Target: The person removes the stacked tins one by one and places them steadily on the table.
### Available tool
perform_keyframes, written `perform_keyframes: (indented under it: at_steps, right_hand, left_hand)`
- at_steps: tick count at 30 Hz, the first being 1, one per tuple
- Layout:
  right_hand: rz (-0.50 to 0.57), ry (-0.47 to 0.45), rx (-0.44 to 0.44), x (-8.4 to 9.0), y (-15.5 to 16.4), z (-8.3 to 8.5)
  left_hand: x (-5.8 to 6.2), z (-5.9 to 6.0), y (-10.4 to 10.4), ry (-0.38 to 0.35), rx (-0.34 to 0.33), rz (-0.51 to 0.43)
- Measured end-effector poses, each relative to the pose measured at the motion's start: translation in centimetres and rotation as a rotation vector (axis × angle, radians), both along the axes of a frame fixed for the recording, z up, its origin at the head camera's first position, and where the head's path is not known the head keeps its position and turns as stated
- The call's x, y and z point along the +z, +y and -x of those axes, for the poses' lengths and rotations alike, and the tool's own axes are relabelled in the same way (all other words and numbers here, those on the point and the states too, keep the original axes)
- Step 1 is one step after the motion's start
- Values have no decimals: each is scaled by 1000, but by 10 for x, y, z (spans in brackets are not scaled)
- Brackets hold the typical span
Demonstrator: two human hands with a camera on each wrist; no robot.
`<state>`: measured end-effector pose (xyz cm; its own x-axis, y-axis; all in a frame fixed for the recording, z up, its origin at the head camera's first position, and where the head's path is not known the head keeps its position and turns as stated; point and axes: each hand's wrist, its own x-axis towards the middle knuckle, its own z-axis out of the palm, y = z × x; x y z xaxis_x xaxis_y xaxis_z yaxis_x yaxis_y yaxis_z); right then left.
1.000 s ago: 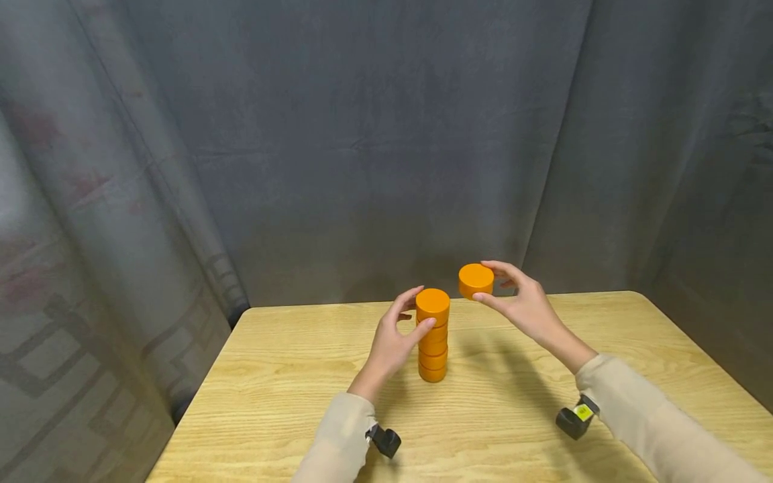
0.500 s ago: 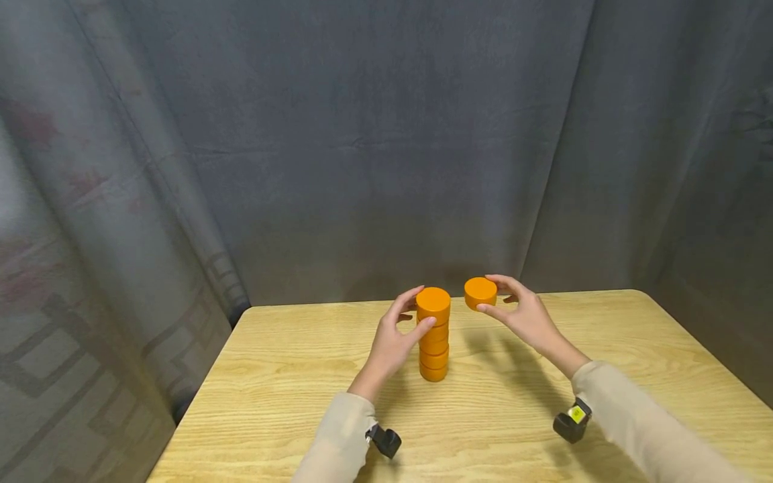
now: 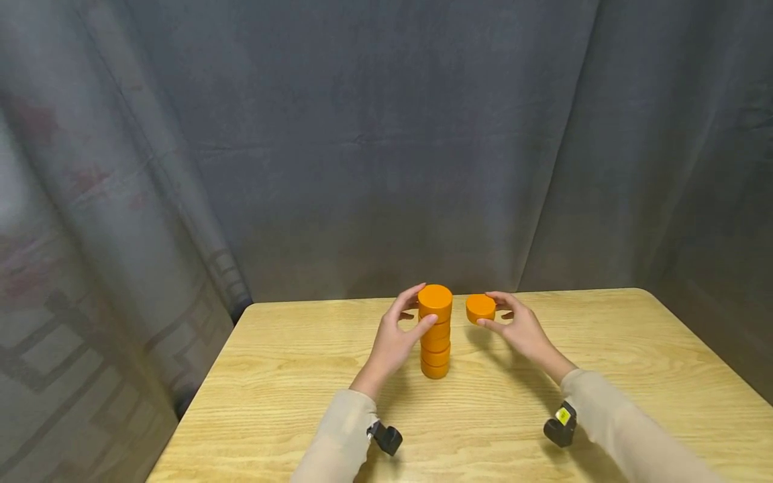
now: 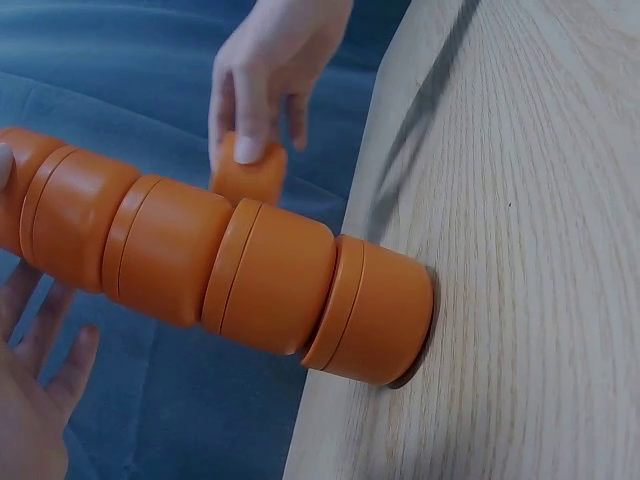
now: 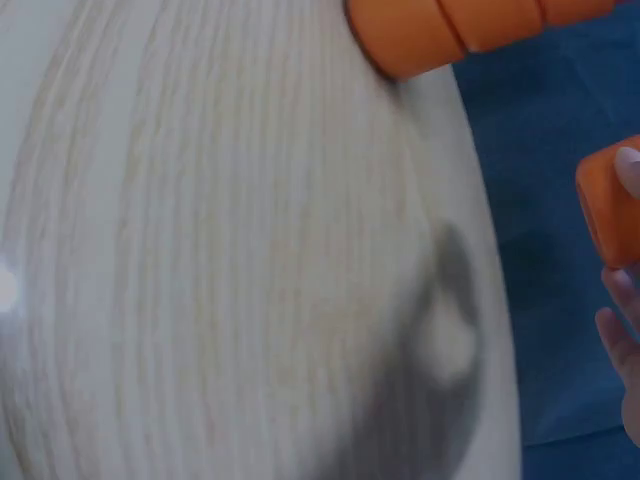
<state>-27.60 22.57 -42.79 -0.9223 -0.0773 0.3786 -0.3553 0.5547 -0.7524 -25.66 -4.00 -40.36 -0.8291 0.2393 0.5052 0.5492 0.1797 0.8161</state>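
Several orange round lidded tins stand in one upright stack (image 3: 435, 352) on the table. My left hand (image 3: 391, 345) holds the stack's topmost tin (image 3: 435, 300), thumb on the near side and fingers behind. To the right of the stack, my right hand (image 3: 525, 333) pinches a single orange tin (image 3: 480, 308) by its edge, raised above the table. The left wrist view shows the lid seams along the stack (image 4: 270, 280), slightly offset from one another, with the loose tin (image 4: 245, 185) behind it. In the right wrist view the loose tin (image 5: 610, 210) is partly cut off.
A light wood table (image 3: 272, 416) with rounded far corners carries the stack near its far edge. Grey curtains (image 3: 362, 147) hang behind it and at both sides. Each wrist wears a small black camera (image 3: 384, 438).
My right hand has come down with its tin, from above the stack's top to about level with it in the head view. The left hand keeps its hold on the stack.
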Motion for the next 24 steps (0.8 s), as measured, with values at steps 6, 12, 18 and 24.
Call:
perform_keyframes:
  at_steps: [6, 12, 18, 24]
  right_hand:
    - [-10, -68, 8, -18, 1, 4]
    - [11, -121, 23, -29, -2, 4]
    - [36, -187, 51, -35, -2, 4]
    - [32, -205, 70, -41, -1, 4]
  left_hand:
    - [1, -1, 0, -19, 3, -8]
    - [0, -2, 1, -29, 2, -21]
    - [0, -3, 1, -14, 8, -6]
    - [26, -26, 1, -54, -3, -2]
